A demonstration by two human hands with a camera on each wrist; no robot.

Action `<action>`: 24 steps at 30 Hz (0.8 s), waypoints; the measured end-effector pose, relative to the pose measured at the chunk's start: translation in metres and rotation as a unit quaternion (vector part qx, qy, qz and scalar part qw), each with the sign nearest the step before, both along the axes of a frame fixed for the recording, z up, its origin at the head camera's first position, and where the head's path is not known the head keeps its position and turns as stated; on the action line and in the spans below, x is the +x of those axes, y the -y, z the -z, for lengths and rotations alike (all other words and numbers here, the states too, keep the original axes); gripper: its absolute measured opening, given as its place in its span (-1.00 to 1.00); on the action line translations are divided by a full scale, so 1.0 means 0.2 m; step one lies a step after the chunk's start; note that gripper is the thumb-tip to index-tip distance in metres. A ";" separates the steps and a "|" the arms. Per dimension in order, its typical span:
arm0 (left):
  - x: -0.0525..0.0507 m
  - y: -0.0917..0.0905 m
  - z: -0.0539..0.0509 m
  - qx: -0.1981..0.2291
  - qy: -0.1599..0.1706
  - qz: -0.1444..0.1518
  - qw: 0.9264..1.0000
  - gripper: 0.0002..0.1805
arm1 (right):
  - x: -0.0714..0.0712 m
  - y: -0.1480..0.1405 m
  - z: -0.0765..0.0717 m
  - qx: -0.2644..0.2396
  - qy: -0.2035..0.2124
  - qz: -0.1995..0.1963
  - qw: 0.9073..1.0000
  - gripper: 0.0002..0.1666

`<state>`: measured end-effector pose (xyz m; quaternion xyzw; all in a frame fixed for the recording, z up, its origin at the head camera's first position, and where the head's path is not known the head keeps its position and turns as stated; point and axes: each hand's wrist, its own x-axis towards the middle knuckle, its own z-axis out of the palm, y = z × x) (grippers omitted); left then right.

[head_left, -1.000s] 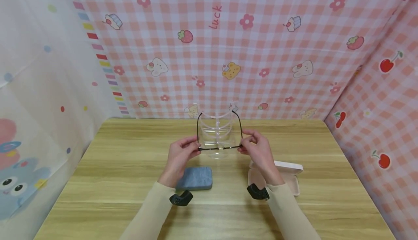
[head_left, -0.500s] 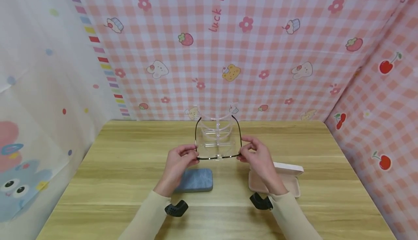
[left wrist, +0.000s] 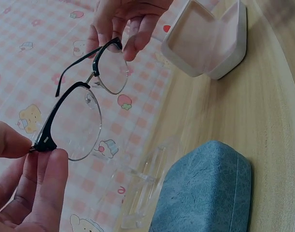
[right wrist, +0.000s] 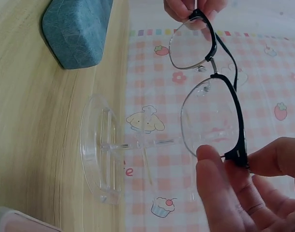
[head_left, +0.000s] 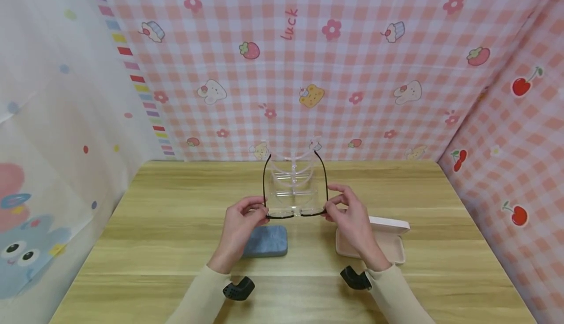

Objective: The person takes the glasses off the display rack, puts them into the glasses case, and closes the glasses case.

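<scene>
A pair of eyeglasses [head_left: 280, 216] with black brow bars and thin metal lower rims is held up between both hands, temples unfolded and pointing away. My left hand [head_left: 241, 226] pinches the left hinge corner between thumb and fingers; the left wrist view shows this grip on the black corner [left wrist: 45, 142]. At the opposite corner my right hand [head_left: 351, 219] pinches the frame in the same way, seen close in the right wrist view [right wrist: 244, 188]. Beyond the glasses stands a clear acrylic display stand [head_left: 293, 179] with curved tiers, partly seen through the lenses.
A closed blue glasses case [head_left: 266, 241] lies beside the left wrist. An open white case with pinkish lining [head_left: 392, 248] lies under the right forearm, partly hidden. Checked cloth [head_left: 273, 69] hangs behind the wooden table [head_left: 154, 226].
Both hands have drawn the glasses slightly toward the body, away from the stand. The front has tilted, so the lenses show more from above. Both pinches stay as they were.
</scene>
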<state>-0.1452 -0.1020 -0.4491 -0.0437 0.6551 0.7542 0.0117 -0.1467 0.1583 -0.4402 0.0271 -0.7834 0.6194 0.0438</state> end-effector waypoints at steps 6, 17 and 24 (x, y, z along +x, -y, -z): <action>0.02 0.00 0.00 0.014 -0.022 -0.002 1.000 -0.67 | 0.03 -0.01 -0.01 -0.017 -0.025 -0.017 0.999 -0.56; 0.05 0.00 -0.03 0.009 -0.057 -0.003 0.998 -0.69 | 0.06 -0.03 0.00 0.006 -0.113 -0.044 0.993 -0.65; 0.05 0.00 -0.04 0.006 -0.069 -0.012 0.998 -0.69 | 0.06 -0.02 0.01 0.015 -0.145 -0.047 0.988 -0.70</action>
